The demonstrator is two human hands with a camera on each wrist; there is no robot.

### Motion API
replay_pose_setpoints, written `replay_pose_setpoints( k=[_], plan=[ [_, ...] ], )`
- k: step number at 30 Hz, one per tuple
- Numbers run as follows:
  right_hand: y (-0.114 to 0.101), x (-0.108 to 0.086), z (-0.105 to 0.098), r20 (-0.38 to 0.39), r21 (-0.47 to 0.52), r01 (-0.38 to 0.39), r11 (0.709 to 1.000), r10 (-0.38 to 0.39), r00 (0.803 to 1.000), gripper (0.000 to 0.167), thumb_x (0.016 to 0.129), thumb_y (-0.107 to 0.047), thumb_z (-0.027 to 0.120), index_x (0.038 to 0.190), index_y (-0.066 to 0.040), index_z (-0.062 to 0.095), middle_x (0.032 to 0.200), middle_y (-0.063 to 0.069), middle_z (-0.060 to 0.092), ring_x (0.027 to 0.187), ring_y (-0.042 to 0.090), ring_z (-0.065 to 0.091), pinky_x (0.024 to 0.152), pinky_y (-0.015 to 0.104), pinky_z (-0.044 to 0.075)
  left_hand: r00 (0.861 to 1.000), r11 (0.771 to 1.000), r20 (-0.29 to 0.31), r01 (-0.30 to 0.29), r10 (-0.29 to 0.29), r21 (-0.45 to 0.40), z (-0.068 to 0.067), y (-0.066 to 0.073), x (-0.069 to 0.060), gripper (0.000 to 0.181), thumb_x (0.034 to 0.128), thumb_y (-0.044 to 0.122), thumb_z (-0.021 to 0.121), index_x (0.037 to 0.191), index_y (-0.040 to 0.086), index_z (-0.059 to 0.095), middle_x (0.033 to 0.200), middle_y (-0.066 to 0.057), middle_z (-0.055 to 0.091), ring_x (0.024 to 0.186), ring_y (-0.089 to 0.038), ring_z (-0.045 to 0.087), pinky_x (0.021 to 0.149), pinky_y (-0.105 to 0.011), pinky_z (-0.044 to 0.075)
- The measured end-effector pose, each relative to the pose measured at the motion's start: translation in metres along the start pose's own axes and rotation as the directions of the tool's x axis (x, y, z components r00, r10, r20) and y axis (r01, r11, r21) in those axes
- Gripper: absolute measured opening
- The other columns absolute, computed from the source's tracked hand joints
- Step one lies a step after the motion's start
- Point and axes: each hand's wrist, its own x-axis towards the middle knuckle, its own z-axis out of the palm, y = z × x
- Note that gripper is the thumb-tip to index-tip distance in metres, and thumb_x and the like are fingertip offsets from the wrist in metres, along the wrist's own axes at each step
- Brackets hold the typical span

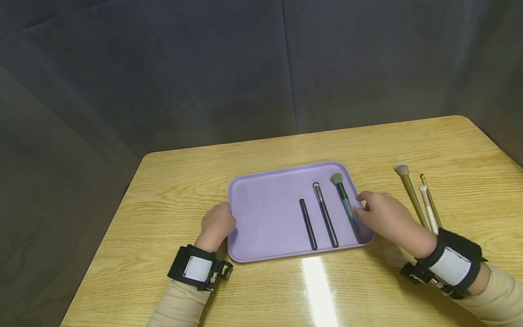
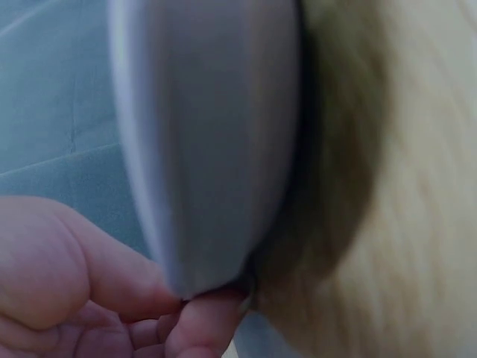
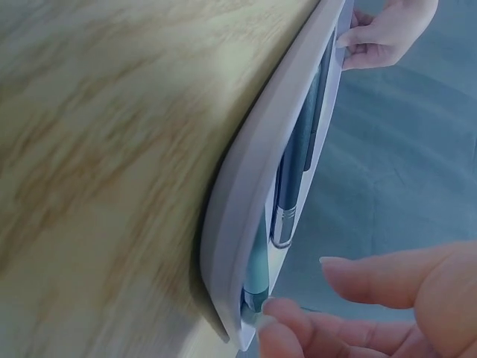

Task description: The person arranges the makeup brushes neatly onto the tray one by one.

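Tray (image 1: pixel 265 218): I judged it light, stiff, best gripped at nine o'clock.
Left hand (image 1: pixel 218 221): pinched its rim.
Right hand (image 1: pixel 386 215): thumb parted from fingers near green brush (image 1: pixel 346 204), contact perhaps hidden.

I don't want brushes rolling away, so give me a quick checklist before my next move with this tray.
1. Left hand on the tray: ok, pinching its left side.
2. Right hand unclenched: ok, thumb apart from the fingers.
3. Right hand clear of the green brush: cannot tell; very close.
4. Three tray brushes apart from one another: ok.
5. Table beyond the right wrist clear: not ok; three loose brushes lie there.
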Motion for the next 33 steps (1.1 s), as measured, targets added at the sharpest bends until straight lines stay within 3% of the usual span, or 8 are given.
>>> replay_pose_setpoints(
  k=[33],
  plan=[
    [0.025, -0.004, -0.008, 0.002, -0.051, -0.034, 0.998, 0.034, 0.999, 0.037, 0.090, -0.013, 0.063, 0.108, 0.018, 0.058, 0.078, 0.018, 0.064, 0.067, 0.025, 0.059, 0.058, 0.042, 0.047, 1.000, 1.000, -0.004, -0.004, 0.004, -0.012, 0.001, -0.002, 0.001, 0.021, 0.0854, -0.001, 0.054, 0.102, -0.008, 0.064, 0.086, -0.016, 0.063, 0.069, -0.025, 0.057, 0.055, -0.035, 0.046]
  ],
)
